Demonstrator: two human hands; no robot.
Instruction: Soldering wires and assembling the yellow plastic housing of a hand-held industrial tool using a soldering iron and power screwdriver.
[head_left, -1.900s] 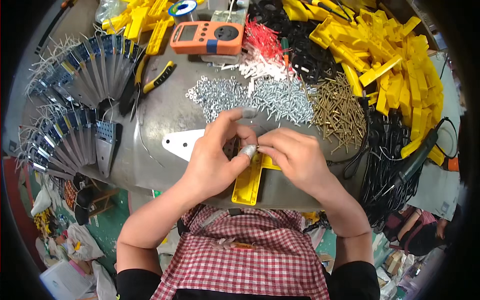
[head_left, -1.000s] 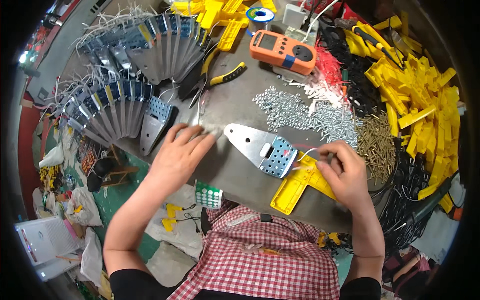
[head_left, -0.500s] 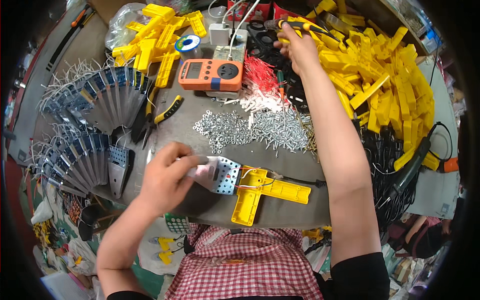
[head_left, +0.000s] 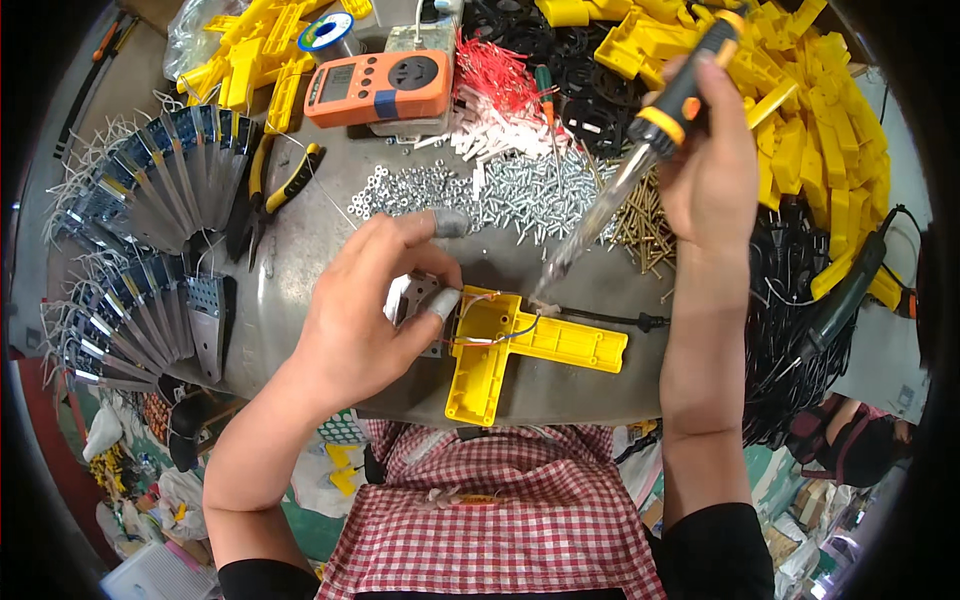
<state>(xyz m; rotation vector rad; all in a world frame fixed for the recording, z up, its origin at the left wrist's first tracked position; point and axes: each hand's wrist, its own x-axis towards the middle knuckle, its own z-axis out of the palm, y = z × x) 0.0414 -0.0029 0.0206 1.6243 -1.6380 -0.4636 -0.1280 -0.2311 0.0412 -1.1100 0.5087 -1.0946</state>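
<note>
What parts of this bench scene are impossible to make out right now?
- Head view: the metal plate is mostly hidden under the left hand.
- Whether the soldering iron tip touches the wire on the yellow housing: too small and blurred.
- Its handle is partly covered by the right hand.
- The orange meter screen is too small to read.

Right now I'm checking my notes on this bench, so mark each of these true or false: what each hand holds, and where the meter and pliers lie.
1. The right hand holds a soldering iron. True.
2. The left hand lies flat on the table. False: it pinches a metal plate at the yellow housing.
3. The orange meter lies beyond the screws. True.
4. The pliers are in the left hand. False: they lie on the table.
</note>
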